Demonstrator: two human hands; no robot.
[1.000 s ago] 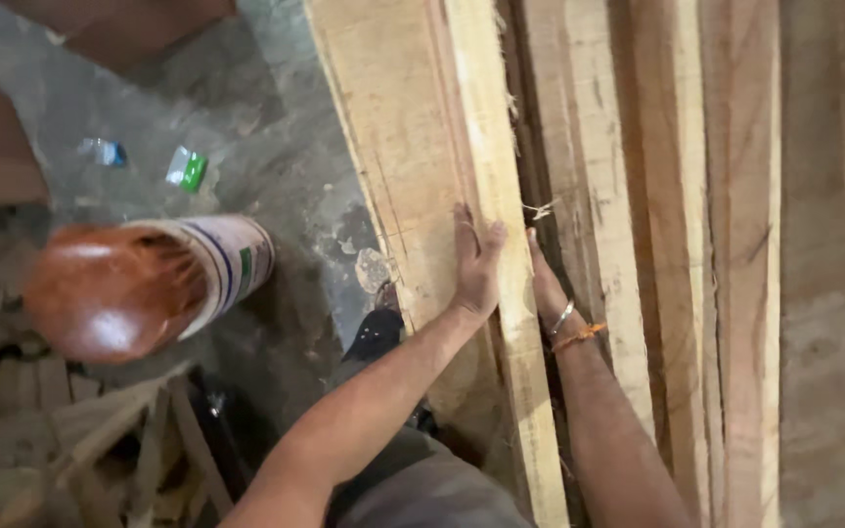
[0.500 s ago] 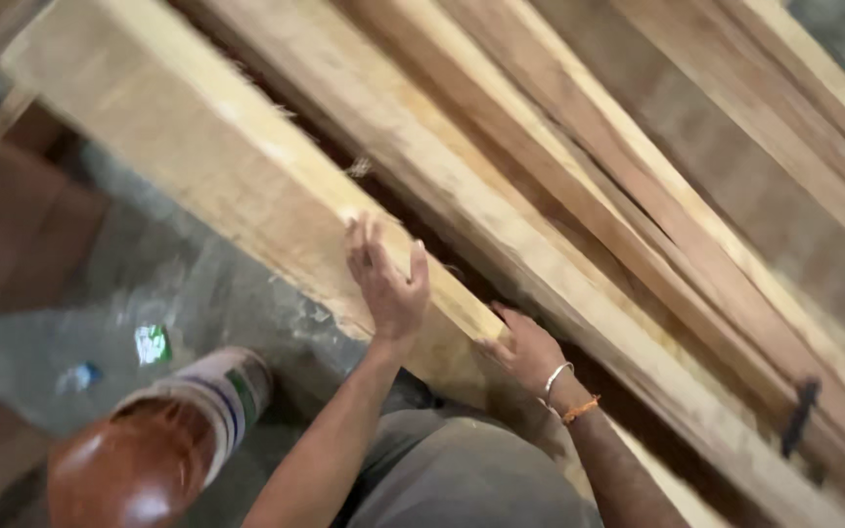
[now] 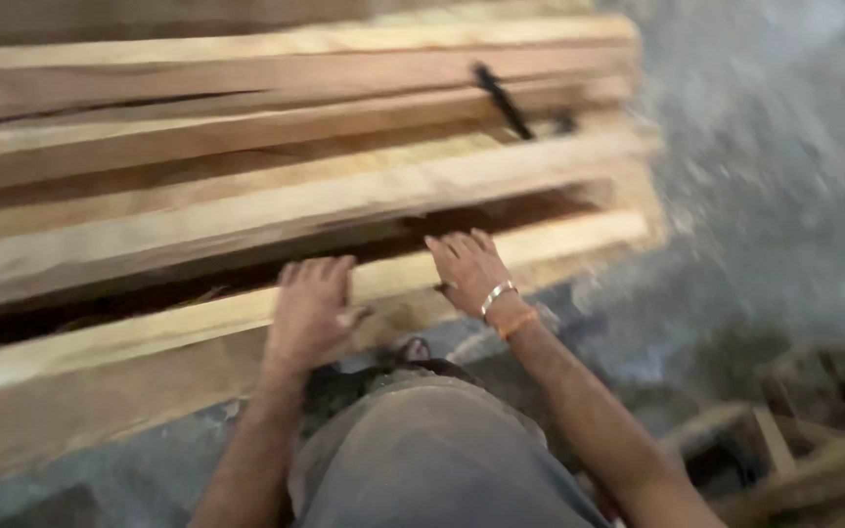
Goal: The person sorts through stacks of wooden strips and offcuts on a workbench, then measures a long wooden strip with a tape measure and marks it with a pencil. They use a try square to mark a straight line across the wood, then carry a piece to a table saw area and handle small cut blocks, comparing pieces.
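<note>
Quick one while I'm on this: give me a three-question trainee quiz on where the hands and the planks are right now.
1. True or false: both hands rest on the same plank.
2. Which wrist wears the bangle and orange band?
A. left
B. right
C. neither
3. Fill in: a dark ____ lies across the planks further up the stack.

Key:
1. True. The left hand and right hand both lie palm down on the nearest pale plank.
2. B. The bangle and orange band sit on the right wrist.
3. Strap, or a similar thin dark object; blur hides what it is exactly.
</note>
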